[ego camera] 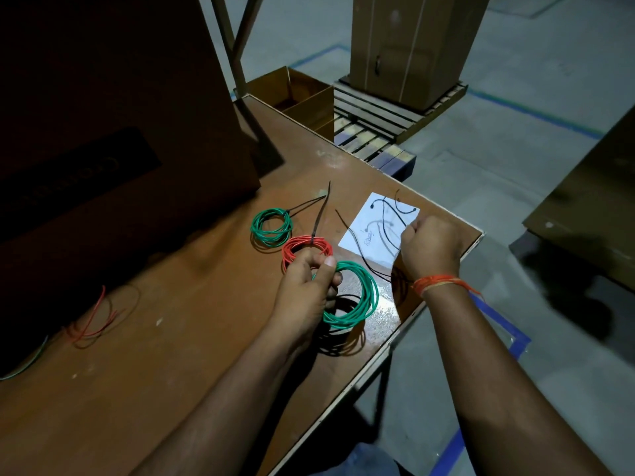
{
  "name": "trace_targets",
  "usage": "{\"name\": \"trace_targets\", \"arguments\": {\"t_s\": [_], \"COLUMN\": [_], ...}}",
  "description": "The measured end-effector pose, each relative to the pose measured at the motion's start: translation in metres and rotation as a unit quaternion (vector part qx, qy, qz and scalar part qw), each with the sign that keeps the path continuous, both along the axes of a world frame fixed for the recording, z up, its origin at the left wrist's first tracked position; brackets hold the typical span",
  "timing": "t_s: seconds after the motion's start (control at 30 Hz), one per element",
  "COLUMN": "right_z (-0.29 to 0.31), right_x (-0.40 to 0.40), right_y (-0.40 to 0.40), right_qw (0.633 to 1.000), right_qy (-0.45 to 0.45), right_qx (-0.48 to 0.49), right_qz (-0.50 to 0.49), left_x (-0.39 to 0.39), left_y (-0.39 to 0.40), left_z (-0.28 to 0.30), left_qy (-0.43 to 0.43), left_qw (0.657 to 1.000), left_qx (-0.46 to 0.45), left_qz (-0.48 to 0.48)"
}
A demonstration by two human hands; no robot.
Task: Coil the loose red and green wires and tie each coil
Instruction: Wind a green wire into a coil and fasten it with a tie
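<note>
Two bare arms reach up from the bottom of the frame over a brown table (144, 389). The left hand (305, 286), near the middle, has its fingers and thumb curled tight around one side of a big green coil (357, 304) and holds it up a little, so a dark shadow lies on the table under it. The right hand (429, 245), right of the middle, is closed in a fist, and its fingertips pinch something thin and dark over a white paper (378, 231); I cannot tell just what it is. An orange thread band (439, 283) goes round that wrist. Thin black ties (388, 214) lie on the paper and beside it. Just above the left hand a red coil (305, 247) lies flat with a dark tie (321, 214) around it, its long tail sticking up. Just beside it, up and to the left, lies a small green coil (271, 226) with its own dark tie. Loose red wire (92, 321) lies far off at the left edge, in shadow. A big brown box (113, 97) fills the upper left.
</note>
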State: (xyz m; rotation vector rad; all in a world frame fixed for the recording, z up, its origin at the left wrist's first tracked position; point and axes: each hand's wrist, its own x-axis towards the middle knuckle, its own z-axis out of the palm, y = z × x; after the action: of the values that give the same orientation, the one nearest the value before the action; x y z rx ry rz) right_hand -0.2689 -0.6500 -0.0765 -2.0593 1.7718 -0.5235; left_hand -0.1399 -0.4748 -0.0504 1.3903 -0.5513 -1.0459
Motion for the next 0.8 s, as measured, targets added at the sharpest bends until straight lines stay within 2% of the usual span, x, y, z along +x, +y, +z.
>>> {"name": "trace_targets", "arguments": {"t_s": [0.1,0.17,0.43,0.6,0.8], "right_z": [0.017,0.025,0.028,0.042,0.067], "right_x": [0.005,0.011,0.020,0.035,0.055], "right_y": [0.023,0.041,0.065,0.103,0.174], "right_qw": [0.992,0.984,0.972,0.949,0.855], "right_qy": [-0.096,-0.147,-0.203,-0.310,-0.468], "right_qx": [-0.084,-0.096,-0.115,-0.002,0.153], "right_qz": [-0.004,0.019,0.035,0.064,0.164], "left_x": [0.004,0.008,0.019,0.026,0.051], "left_y": [0.007,0.014,0.051,0.074,0.104], "left_z": [0.001,0.003,0.010,0.008,0.000], "left_qy": [0.004,-0.001,-0.024,-0.033,-0.075], "left_qw": [1.000,1.000,0.997,0.993,0.971], "left_qx": [0.002,0.004,0.001,0.007,0.037], "left_qz": [0.019,0.030,0.070,0.113,0.223]}}
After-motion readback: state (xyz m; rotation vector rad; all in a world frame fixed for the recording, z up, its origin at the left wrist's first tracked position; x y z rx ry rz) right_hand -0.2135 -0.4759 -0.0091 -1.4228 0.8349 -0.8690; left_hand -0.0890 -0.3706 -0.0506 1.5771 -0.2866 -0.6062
